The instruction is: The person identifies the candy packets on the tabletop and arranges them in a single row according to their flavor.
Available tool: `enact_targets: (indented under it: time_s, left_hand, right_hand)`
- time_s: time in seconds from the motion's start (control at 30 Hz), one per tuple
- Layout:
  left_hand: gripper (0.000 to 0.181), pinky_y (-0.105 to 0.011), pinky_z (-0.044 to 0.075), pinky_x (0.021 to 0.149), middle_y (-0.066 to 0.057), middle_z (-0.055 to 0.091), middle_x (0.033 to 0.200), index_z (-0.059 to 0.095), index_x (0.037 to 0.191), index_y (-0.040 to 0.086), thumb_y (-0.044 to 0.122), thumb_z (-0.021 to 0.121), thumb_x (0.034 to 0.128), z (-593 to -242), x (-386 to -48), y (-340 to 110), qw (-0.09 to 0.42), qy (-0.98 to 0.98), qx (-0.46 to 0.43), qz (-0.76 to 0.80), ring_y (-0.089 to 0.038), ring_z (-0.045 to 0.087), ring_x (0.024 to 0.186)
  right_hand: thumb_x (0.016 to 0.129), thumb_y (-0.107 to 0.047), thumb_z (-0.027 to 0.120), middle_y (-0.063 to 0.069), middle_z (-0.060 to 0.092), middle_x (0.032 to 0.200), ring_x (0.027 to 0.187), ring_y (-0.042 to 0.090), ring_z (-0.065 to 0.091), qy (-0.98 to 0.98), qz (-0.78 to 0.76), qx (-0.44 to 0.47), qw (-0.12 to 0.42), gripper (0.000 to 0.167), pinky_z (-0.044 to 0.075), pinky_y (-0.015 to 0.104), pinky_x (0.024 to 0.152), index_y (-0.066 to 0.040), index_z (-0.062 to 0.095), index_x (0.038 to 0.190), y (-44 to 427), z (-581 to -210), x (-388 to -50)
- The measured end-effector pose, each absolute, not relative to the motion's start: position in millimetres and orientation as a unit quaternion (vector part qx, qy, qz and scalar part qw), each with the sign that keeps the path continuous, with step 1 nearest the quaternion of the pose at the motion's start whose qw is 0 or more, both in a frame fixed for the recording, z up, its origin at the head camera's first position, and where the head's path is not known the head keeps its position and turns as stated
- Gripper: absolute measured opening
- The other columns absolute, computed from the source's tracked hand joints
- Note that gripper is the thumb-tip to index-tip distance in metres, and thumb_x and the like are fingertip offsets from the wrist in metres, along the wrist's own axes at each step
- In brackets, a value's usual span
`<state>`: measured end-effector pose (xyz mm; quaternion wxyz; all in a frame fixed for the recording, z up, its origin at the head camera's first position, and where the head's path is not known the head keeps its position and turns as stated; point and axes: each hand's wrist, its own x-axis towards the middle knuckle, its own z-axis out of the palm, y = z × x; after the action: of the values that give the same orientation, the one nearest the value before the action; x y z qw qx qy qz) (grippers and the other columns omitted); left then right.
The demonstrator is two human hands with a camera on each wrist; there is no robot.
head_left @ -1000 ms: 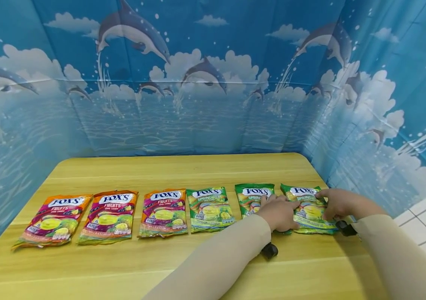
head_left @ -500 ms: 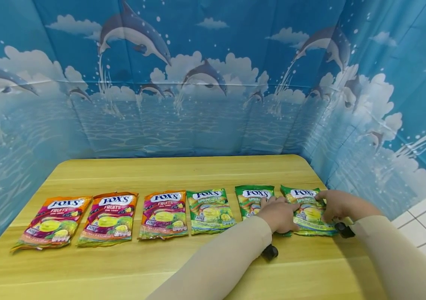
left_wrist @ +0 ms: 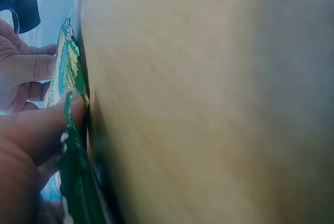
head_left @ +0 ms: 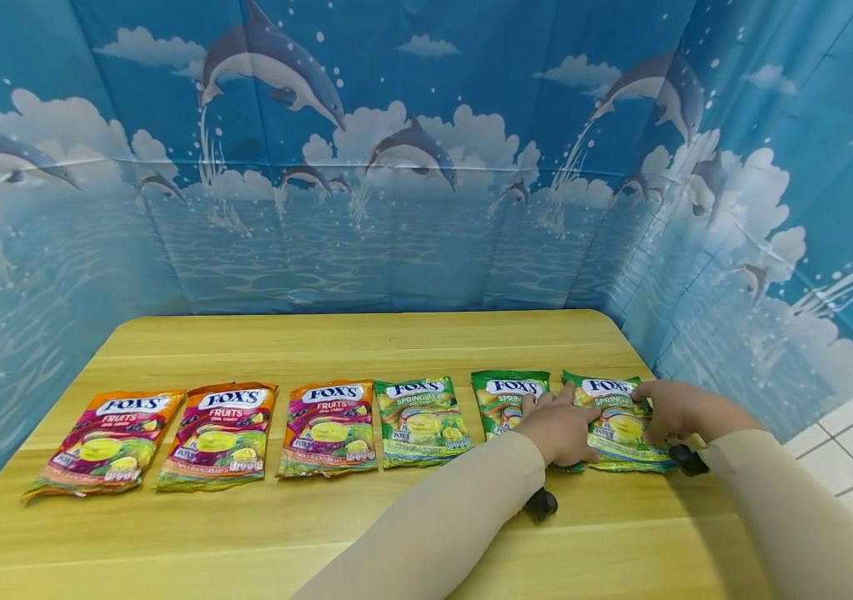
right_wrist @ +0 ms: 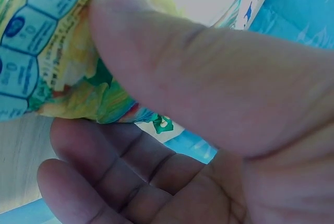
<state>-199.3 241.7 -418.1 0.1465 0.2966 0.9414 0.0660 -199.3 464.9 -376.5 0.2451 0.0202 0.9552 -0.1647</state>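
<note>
A green "Spring Tea" candy bag (head_left: 510,387), second from the right, lies partly hidden under my left hand (head_left: 559,429). That hand's fingers spread across the bag, and its index finger or thumb reaches toward the rightmost bag. My right hand (head_left: 684,410) holds the right side of the rightmost green candy bag (head_left: 619,429). In the right wrist view, the thumb (right_wrist: 172,62) presses on this bag's printed front while other fingers (right_wrist: 88,151) curl beside its lower edge. The left wrist view shows a green bag edge (left_wrist: 81,182) close to the left thumb.
Left of my hands lie another green Spring Tea bag (head_left: 422,421) and three orange-purple "Fruits" candy bags, the nearest being this one (head_left: 328,429). All rest on a wooden table (head_left: 246,542). A dolphin-printed curtain (head_left: 426,233) stands behind and at the sides.
The left hand's fingers shift very slightly on the bag. The right hand and the row of bags show no clear movement; the head view tilts a little.
</note>
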Motion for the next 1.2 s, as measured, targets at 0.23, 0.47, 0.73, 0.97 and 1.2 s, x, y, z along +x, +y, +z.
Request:
enact_targets:
  time_s: [0.23, 0.47, 0.73, 0.97, 1.2]
  left_hand:
    - [0.074, -0.047, 0.022, 0.128, 0.021, 0.018, 0.174, 0.024, 0.155, 0.066, 0.071, 0.064, 0.0924, -419.9, -202.2, 242.8, 0.14, 0.939, 0.307, 0.06, -0.015, 0.028, 0.159]
    - [0.073, -0.047, 0.021, 0.129, 0.021, 0.02, 0.173, 0.025, 0.155, 0.065, 0.07, 0.064, 0.0925, -420.2, -202.2, 243.2, 0.141, 0.939, 0.308, 0.062, -0.014, 0.029, 0.158]
    - [0.073, -0.047, 0.021, 0.129, 0.02, 0.021, 0.174, 0.026, 0.155, 0.064, 0.071, 0.064, 0.0924, -426.1, -203.5, 247.0, 0.134, 0.939, 0.313, 0.055, -0.012, 0.034, 0.153]
    - [0.073, -0.048, 0.02, 0.129, 0.02, 0.022, 0.173, 0.027, 0.155, 0.064, 0.071, 0.064, 0.0924, -426.7, -204.9, 247.5, 0.131, 0.939, 0.314, 0.055, -0.012, 0.035, 0.152]
    - [0.073, -0.048, 0.021, 0.129, 0.02, 0.023, 0.173, 0.028, 0.155, 0.064, 0.07, 0.065, 0.0919, -426.0, -204.7, 246.5, 0.132, 0.939, 0.314, 0.059, -0.012, 0.036, 0.152]
  right_hand:
    - [0.082, 0.001, 0.077, 0.018, 0.06, 0.1, 0.055, 0.013, 0.036, 0.956, -0.161, 0.016, 0.244, 0.073, 0.039, 0.03, 0.056, 0.016, 0.044, 0.146, 465.5, -376.7, -199.6]
    - [0.083, 0.001, 0.076, 0.011, 0.06, 0.092, 0.054, 0.012, 0.033, 0.954, -0.166, 0.018, 0.248, 0.074, 0.037, 0.029, 0.056, 0.017, 0.043, 0.147, 466.0, -377.4, -199.9]
    - [0.083, 0.001, 0.076, 0.014, 0.059, 0.098, 0.055, 0.012, 0.033, 0.953, -0.167, 0.021, 0.252, 0.074, 0.037, 0.029, 0.056, 0.016, 0.043, 0.148, 468.2, -380.3, -201.1]
    - [0.084, 0.001, 0.075, 0.011, 0.06, 0.091, 0.054, 0.012, 0.032, 0.952, -0.168, 0.021, 0.254, 0.074, 0.037, 0.029, 0.056, 0.016, 0.042, 0.148, 468.6, -380.4, -201.0]
    - [0.084, 0.001, 0.074, 0.008, 0.059, 0.087, 0.054, 0.011, 0.03, 0.952, -0.169, 0.021, 0.255, 0.073, 0.036, 0.029, 0.056, 0.016, 0.042, 0.148, 466.9, -379.1, -199.9]
